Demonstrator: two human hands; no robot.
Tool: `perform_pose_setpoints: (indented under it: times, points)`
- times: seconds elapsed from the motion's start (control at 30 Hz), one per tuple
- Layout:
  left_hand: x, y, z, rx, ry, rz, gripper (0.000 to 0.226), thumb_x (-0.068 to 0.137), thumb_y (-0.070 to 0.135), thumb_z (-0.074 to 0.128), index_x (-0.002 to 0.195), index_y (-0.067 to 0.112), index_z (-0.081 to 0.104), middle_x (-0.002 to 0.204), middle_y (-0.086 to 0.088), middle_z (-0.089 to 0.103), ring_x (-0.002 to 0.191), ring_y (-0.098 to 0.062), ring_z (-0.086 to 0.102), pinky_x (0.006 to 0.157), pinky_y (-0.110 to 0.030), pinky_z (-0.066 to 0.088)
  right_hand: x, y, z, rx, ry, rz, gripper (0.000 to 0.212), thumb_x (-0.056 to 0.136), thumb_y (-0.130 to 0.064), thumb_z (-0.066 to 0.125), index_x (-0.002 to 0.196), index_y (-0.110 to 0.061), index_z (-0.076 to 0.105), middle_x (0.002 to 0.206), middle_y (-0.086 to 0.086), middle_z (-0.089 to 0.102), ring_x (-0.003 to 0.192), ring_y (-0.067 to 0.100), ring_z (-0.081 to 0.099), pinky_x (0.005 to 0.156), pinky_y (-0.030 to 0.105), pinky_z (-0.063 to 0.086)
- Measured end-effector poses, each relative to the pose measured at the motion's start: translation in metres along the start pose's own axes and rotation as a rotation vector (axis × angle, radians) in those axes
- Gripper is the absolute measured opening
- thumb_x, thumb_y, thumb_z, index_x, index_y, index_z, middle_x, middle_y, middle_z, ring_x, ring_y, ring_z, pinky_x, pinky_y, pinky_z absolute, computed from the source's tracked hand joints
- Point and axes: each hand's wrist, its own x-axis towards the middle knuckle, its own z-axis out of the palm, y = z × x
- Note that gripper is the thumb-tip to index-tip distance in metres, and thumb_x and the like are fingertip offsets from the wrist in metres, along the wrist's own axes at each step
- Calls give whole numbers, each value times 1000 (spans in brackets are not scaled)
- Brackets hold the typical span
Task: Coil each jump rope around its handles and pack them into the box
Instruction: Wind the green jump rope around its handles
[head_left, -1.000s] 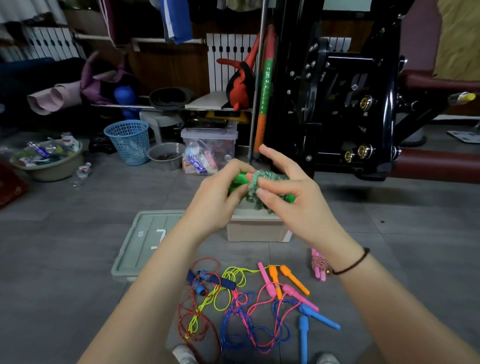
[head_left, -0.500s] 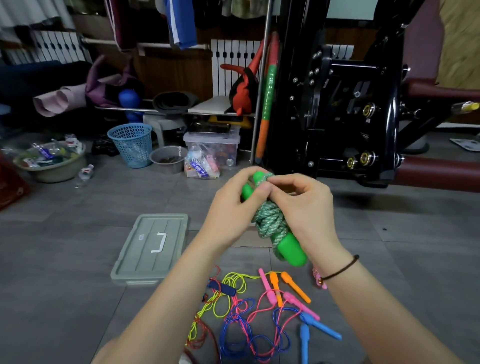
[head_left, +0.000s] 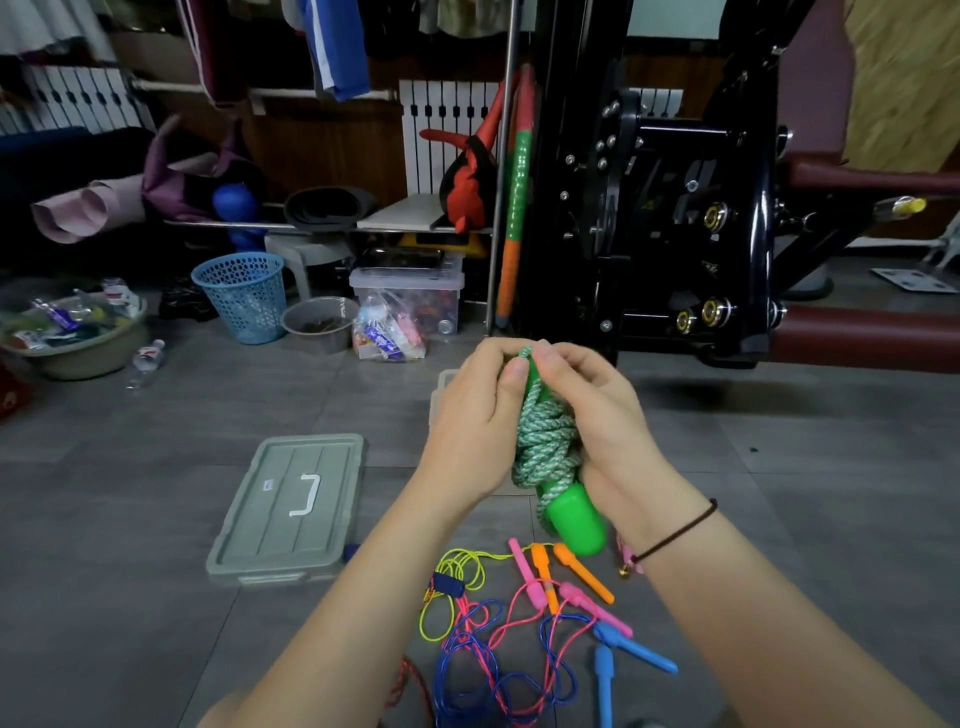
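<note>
- Green jump rope (head_left: 545, 441): held up mid-scene between both hands, well above the floor (head_left: 156, 467). Green-white cord wound in a thick bundle round the handles; bundle stands nearly upright.
- Green handle (head_left: 577, 519): its rounded end sticks out below the bundle, pointing near and right.
- Left hand (head_left: 475, 421): fingers curled round the left side of the bundle, thumb tip up at the top.
- Right hand (head_left: 602, 415): palm cups the right side; thumb and forefinger pinch the cord at the top end.
- Box (head_left: 440, 387): on the floor beyond the hands, mostly hidden; only a pale corner shows.
- Lid (head_left: 291, 509): flat on the floor, left of the hands.
- Loose jump ropes (head_left: 519, 629): yellow, pink and blue, tangled on the near floor below the hands, with orange, pink and blue handles.
</note>
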Motion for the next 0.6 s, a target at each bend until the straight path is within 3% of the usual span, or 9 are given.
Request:
perform_pose_setpoints:
  times: [0.1, 0.17, 0.27, 0.4, 0.5, 0.6]
  points:
    - [-2, -1, 9, 40, 40, -18, 16, 99, 24, 34, 97, 24, 50, 89, 12, 56, 83, 1, 50, 72, -9, 34, -2, -1, 1, 57, -47, 96, 32, 62, -33, 79, 80, -13, 62, 78, 9, 63, 81, 25, 59, 79, 40, 48]
    - [-2, 0, 13, 60, 88, 6, 21, 97, 24, 33, 99, 19, 53, 89, 11, 55, 85, 7, 49, 73, -7, 34, 0, 4, 3, -41, -29, 56, 31, 64, -44, 77, 76, -18, 64, 81, 4, 66, 87, 21, 62, 88, 44, 49]
    - [-2, 5, 18, 86, 169, 97, 21, 97, 19, 38, 110, 20, 54, 92, 13, 54, 89, 10, 49, 77, -6, 34, 0, 10, 8, -361, 0, -32, 54, 74, -72, 47, 88, -25, 69, 94, -4, 72, 99, 11, 65, 97, 44, 47]
    - [-3, 11, 18, 74, 273, 144, 18, 93, 26, 42, 108, 36, 42, 91, 22, 53, 84, 0, 54, 73, -20, 42, -2, 4, 11, -277, -14, -83, 48, 91, -56, 42, 92, -18, 71, 94, 4, 73, 94, 15, 67, 89, 39, 52]
    - [-2, 14, 15, 133, 295, 212, 14, 91, 25, 45, 102, 33, 47, 85, 26, 51, 84, 13, 50, 75, -5, 36, -3, -2, 13, -130, -3, -109, 48, 84, -50, 49, 88, -6, 68, 91, 16, 69, 92, 29, 66, 87, 43, 51]
    - [-2, 16, 14, 164, 323, 285, 13, 91, 19, 49, 101, 26, 55, 87, 25, 54, 80, 15, 49, 74, -1, 34, -8, -5, 13, 10, 2, -102, 32, 87, -40, 53, 77, -11, 64, 79, 7, 62, 82, 20, 61, 81, 40, 49]
